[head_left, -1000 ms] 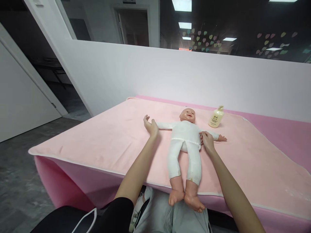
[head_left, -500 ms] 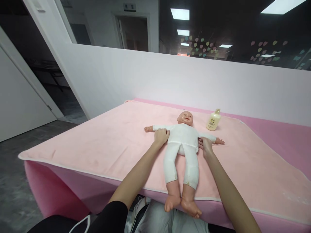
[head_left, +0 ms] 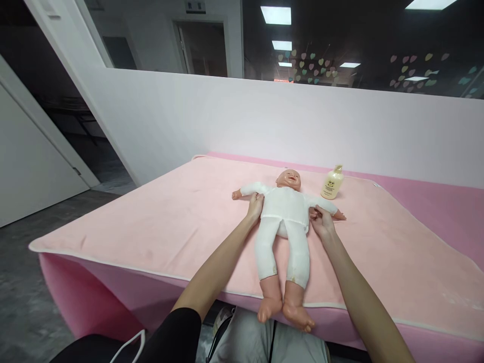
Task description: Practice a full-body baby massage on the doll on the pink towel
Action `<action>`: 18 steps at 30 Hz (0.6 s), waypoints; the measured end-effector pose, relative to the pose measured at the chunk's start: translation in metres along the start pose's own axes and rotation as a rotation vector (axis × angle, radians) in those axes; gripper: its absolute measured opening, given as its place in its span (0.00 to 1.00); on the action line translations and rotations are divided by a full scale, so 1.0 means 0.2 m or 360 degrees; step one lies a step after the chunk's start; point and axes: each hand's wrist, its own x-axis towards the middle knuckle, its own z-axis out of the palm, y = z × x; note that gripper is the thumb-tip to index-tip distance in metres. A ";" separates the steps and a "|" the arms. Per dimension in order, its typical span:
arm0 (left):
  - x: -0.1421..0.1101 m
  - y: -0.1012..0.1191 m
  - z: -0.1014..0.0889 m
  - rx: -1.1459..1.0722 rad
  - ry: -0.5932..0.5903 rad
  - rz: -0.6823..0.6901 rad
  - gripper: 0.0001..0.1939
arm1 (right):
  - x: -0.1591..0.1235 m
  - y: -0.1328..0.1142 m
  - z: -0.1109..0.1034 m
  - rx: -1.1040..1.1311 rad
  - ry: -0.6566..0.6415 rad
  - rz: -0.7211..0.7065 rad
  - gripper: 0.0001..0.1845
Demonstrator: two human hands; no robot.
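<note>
Since a second ago, the left hand (head_left: 255,205) has moved in from the far end of the doll's arm to the upper arm, close to the body, so that the small hand (head_left: 236,194) it covered now shows. Both of the doll's sleeves arch a little more than they did half a second ago, while the right hand (head_left: 322,221) stays by the other armpit.

The doll (head_left: 285,204) lies on its back on a pale pink blanket (head_left: 151,217) spread over the bench (head_left: 434,201), its head toward the white wall (head_left: 227,116) and its arms out to either side. Its legs point toward the person, and the bare feet (head_left: 297,315) reach past the near edge, above the person's light trousers (head_left: 300,348).

Both hands have their fingers curled in against the doll, one at each side, where the arms meet the trunk. Whether they pinch the cloth or only rest under the arms, I cannot tell, as the doll hides some of the fingertips.

A pale yellow pump bottle (head_left: 331,185) stands on the blanket to the right of the doll's head, apart from it and beyond the right hand. Above the wall is a dark window (head_left: 363,35) with heart-shaped stickers (head_left: 310,65).
</note>
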 end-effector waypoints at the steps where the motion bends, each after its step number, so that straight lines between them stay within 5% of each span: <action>1: 0.00 0.01 0.01 -0.0137 0.0000 -0.0064 0.04 | 0.00 0.00 0.00 0.0070 -0.0013 0.0065 0.13; 3: 0.00 0.02 0.01 -0.0372 -0.0028 -0.0199 0.06 | 0.00 0.00 0.00 0.0175 0.0007 0.0121 0.13; 9: 0.02 0.05 -0.01 -0.0797 -0.0017 -0.0434 0.09 | -0.02 0.00 0.03 -0.0029 0.0082 -0.0249 0.21; 14: 0.02 0.06 0.00 -0.0684 -0.0201 -0.0508 0.21 | -0.03 0.01 0.03 -0.0260 -0.0001 -0.0277 0.25; 18: 0.01 0.08 0.00 -0.0638 -0.0197 -0.0333 0.25 | -0.02 0.04 0.01 -0.0558 0.0028 -0.0328 0.25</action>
